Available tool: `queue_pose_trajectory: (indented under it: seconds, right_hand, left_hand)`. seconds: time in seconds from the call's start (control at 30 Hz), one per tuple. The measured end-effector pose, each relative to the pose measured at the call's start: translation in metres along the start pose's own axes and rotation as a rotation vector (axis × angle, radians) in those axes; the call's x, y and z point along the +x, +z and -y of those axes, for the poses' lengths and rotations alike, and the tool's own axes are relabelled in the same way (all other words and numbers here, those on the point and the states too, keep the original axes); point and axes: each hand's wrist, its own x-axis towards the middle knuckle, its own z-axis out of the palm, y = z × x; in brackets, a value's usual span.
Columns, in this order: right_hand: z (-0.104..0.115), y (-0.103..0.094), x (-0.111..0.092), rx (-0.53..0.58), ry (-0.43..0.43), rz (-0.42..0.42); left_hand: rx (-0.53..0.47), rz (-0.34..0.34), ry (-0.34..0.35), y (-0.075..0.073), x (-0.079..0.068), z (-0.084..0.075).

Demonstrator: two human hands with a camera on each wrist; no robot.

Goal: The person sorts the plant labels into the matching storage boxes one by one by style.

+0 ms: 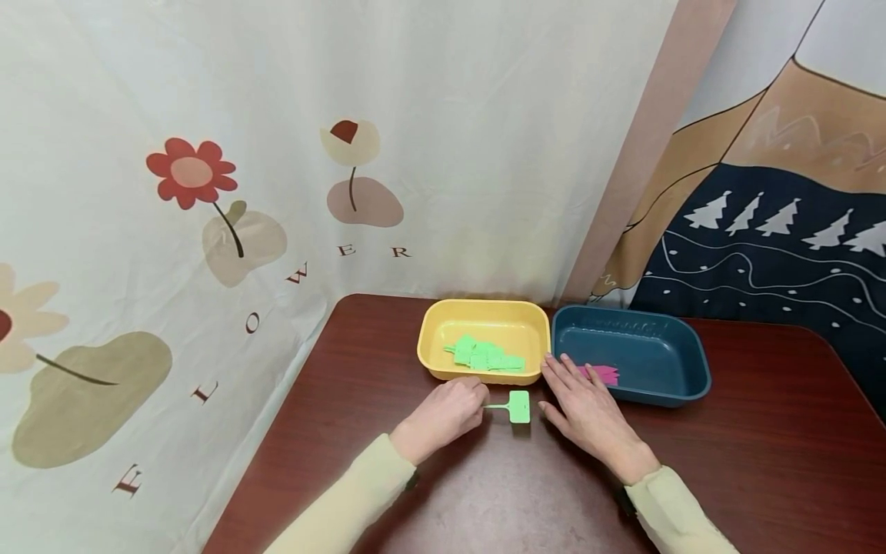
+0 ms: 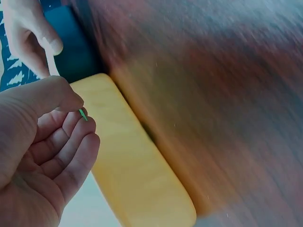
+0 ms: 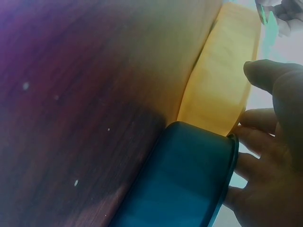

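Observation:
In the head view my left hand pinches the thin stem of a light green plant tag. The tag's flat square head points right, just in front of the yellow tray. Only a bit of green stem shows between thumb and fingertips in the left wrist view. My right hand has its fingers extended, fingertips at the near rims where the yellow tray and the dark blue tray meet. Several green tags lie in the yellow tray. Pink pieces in the blue tray are partly hidden by the right hand.
Both trays stand side by side toward the back of the brown wooden table. Behind the table hangs a pale curtain with flower prints. At the right is a dark panel with tree prints.

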Motion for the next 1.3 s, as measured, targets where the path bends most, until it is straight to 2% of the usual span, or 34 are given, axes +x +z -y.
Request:
queue_pose_trajectory:
  seconds: [0.27, 0.43, 0.53, 0.73, 0.93, 1.07, 1.17, 1.3]
  right_hand:
    - [0.0, 0.0, 0.0, -0.006, -0.01, -0.016]
    - [0.0, 0.0, 0.0, -0.001, -0.003, -0.003]
    - [0.0, 0.0, 0.0, 0.001, -0.003, -0.001]
    - [-0.001, 0.0, -0.001, 0.002, -0.002, 0.01]
    - [-0.001, 0.0, 0.001, 0.006, -0.004, 0.0]
    - [-0.001, 0.001, 0.001, 0.006, -0.009, -0.011]
    - [-0.001, 0.002, 0.001, 0.004, -0.006, -0.012]
    - [-0.001, 0.001, 0.001, 0.007, -0.003, -0.004]
  left_hand:
    - [0.002, -0.083, -0.048, -0.012, -0.003, 0.012]
    - [-0.04, -0.123, -0.079, -0.022, 0.002, 0.024]
    - [-0.048, -0.124, -0.102, -0.028, 0.009, 0.032]
    - [-0.073, -0.073, -0.136, -0.031, 0.028, 0.047]
    - [-0.084, -0.01, -0.165, -0.022, 0.047, 0.057]
    - [-0.091, 0.058, -0.193, -0.016, 0.057, 0.062]
    - [-0.103, 0.094, -0.187, -0.013, 0.064, 0.064]
    - [-0.125, 0.108, -0.154, -0.012, 0.071, 0.066]
